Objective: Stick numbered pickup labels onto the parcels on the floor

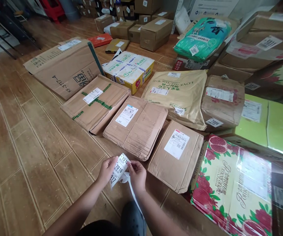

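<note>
Both my hands hold a white strip of numbered stickers (119,168), printed 7015, 7016 and 7017. My left hand (107,169) pinches its left edge. My right hand (137,175) pinches the right edge, and a thin white backing tail (134,193) hangs down from it. Just beyond my hands lie two flat cardboard parcels with shipping labels: one straight ahead (136,126) and one to the right (177,154).
Many parcels cover the wooden floor (33,144): a green-taped box (96,103), a large flat carton (67,67), a yellow-white box (130,68), a tan bag labelled 7007 (178,96), a wrapped parcel labelled 7006 (221,101), a pomegranate box (232,186). More boxes stand behind.
</note>
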`<state>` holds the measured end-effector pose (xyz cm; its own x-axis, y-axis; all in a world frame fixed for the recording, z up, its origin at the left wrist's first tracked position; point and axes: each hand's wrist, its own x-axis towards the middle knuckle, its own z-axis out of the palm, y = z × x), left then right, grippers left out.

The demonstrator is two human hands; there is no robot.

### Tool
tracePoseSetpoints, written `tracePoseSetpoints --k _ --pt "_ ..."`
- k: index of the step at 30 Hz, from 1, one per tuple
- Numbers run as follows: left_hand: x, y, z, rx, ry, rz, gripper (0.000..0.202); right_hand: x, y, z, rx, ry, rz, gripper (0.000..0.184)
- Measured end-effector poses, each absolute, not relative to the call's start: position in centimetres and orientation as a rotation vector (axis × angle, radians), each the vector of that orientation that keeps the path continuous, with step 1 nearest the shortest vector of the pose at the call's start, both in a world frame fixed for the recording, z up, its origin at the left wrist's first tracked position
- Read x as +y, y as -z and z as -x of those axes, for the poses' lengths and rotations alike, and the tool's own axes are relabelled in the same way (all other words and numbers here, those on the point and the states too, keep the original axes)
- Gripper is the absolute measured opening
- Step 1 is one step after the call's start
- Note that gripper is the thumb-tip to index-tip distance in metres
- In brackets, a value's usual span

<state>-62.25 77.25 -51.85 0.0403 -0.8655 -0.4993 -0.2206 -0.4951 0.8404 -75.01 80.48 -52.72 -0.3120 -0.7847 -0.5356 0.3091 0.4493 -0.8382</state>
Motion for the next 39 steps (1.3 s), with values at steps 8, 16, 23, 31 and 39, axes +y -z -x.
tracePoseSetpoints --k 8,16,23,31,39 --pt "77.7 53.1 61.9 -1.249 1.622 -1.724 0.031 79.9 52.9 74.8 1.496 1.169 0.355 0.031" --pt "78.8 56.0 60.2 -1.307 1.354 -1.863 0.044 79.3 54.2 72.5 1.796 1.359 0.156 0.041" --pt "77.9 55.6 59.8 -1.378 1.425 -1.674 0.042 78.2 55.2 72.5 1.884 1.342 -0.023 0.043" --pt "75.3 53.8 63.6 -1.142 1.843 -1.154 0.028 78.7 54.9 72.5 1.786 1.192 -0.191 0.046" --pt "75.6 52.6 62.5 -1.542 1.572 -1.293 0.026 81.6 58.3 73.4 1.636 1.330 0.624 0.036"
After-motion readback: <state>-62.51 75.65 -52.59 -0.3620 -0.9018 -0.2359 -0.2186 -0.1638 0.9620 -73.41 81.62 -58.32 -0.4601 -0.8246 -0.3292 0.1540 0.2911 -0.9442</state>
